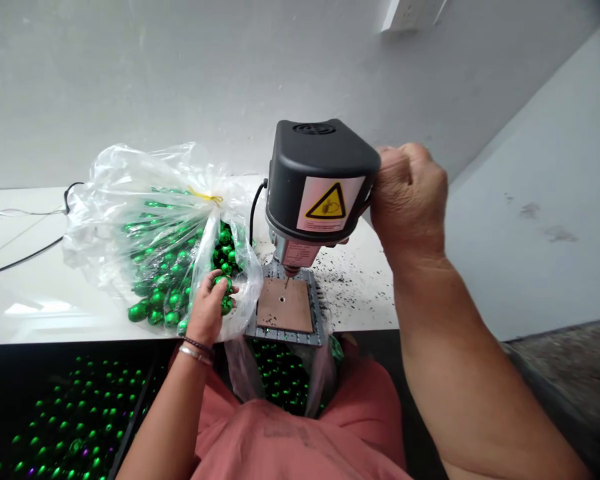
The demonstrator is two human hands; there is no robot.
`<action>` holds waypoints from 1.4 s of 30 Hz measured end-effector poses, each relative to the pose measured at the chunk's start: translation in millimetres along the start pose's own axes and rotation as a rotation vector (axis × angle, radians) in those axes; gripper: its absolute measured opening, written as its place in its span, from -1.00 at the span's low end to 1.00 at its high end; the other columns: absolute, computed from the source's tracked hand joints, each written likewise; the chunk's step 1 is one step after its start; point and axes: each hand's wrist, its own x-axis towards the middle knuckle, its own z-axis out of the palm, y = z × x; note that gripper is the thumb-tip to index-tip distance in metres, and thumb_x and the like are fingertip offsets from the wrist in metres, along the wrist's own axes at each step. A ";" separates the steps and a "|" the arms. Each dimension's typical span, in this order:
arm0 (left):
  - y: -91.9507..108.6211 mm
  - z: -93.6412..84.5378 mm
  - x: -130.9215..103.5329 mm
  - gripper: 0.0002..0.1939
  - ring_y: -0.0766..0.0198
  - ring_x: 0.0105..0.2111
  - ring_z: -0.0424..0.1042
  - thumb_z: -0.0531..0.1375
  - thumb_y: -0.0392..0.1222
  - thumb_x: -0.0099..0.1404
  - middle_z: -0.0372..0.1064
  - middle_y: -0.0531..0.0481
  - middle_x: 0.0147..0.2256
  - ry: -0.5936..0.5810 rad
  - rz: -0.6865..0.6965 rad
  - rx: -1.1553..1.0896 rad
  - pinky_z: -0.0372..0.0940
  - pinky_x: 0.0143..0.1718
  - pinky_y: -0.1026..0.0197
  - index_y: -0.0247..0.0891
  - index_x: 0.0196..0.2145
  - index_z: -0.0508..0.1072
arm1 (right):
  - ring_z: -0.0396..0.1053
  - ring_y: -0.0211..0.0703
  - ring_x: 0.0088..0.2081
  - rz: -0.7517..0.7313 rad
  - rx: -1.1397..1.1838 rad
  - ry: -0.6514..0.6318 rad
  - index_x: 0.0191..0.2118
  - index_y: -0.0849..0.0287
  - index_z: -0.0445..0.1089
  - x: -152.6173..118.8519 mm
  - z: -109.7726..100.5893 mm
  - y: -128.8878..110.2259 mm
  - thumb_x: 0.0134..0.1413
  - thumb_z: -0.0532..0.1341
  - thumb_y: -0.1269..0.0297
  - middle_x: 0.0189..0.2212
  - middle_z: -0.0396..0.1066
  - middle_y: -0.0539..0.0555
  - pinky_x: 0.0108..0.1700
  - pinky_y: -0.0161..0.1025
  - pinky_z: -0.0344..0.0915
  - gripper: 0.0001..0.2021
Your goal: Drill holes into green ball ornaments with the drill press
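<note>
My left hand (211, 310) is at the mouth of a clear plastic bag (105, 193), its fingers closed around shiny green balls (223, 285). More green balls show through the plastic, and a yellow tie (205, 195) gathers the bag's top. Beside it stands a small bench drill press (325, 160) with a black motor cover and a warning label. My right hand (410, 193) is a fist at the cover's right side, wrapped around its handle, which is mostly hidden. Below the thin drill bit (287, 283) lies a brown board (290, 313) with a hole, fixed on the metal base (253, 333).
Dark shavings (355, 280) litter the white table (25, 300) right of the drill base. Below the table edge, many green balls fill a dark container (55, 427) and an open bag (283, 380) between the knees. A black cable (30, 257) runs off left; walls stand behind and right.
</note>
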 end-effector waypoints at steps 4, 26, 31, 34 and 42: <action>31.0 0.5 -18.6 -0.75 0.38 -0.47 0.36 0.14 -0.13 0.18 0.34 -0.07 -0.30 -0.188 -0.233 -0.542 0.23 -0.57 0.37 -0.27 -0.19 0.34 | -0.11 -0.50 -0.53 0.008 0.006 0.005 -0.57 0.24 0.04 0.2 0.6 0.0 0.10 0.00 0.16 -0.63 -0.09 -0.16 -0.43 -0.38 -0.12 -0.68; 0.5 55.9 -17.2 -0.58 0.38 -0.51 0.33 0.30 -0.03 -0.07 0.40 0.03 -0.44 -0.222 -0.082 0.295 0.23 -0.55 0.36 -0.31 -0.28 0.39 | -0.06 -0.46 -0.51 -0.008 0.064 -0.051 -0.57 0.18 -0.02 0.7 -5.6 -1.1 0.12 -0.02 0.13 -0.63 -0.06 -0.14 -0.35 -0.38 -0.03 -0.67; 1.5 63.1 -10.9 -0.66 0.35 -0.48 0.38 0.27 -0.12 -0.05 0.43 0.00 -0.38 -0.274 -0.099 0.396 0.25 -0.56 0.36 -0.30 -0.29 0.41 | -0.12 -0.40 -0.52 -0.016 0.087 -0.046 -0.59 0.14 -0.09 1.0 -6.6 -1.9 0.12 -0.01 0.15 -0.63 -0.10 -0.12 -0.40 -0.35 -0.07 -0.66; 6.7 69.4 -12.5 -0.70 0.40 -0.56 0.34 0.24 -0.19 -0.04 0.42 0.02 -0.40 -0.290 -0.116 0.466 0.24 -0.61 0.36 -0.31 -0.29 0.41 | -0.10 -0.38 -0.53 0.005 0.088 -0.056 -0.60 0.14 -0.09 0.9 -8.3 -3.1 0.11 0.01 0.18 -0.64 -0.09 -0.11 -0.42 -0.33 -0.07 -0.66; 2.9 75.1 -11.4 -0.65 0.34 -0.56 0.35 0.26 -0.17 -0.05 0.41 0.05 -0.47 -0.273 -0.060 0.695 0.22 -0.54 0.31 -0.25 -0.24 0.43 | -0.10 -0.39 -0.52 0.015 0.039 -0.056 -0.59 0.15 -0.10 1.9 -8.2 -3.4 0.11 0.01 0.18 -0.64 -0.08 -0.12 -0.44 -0.36 -0.07 -0.66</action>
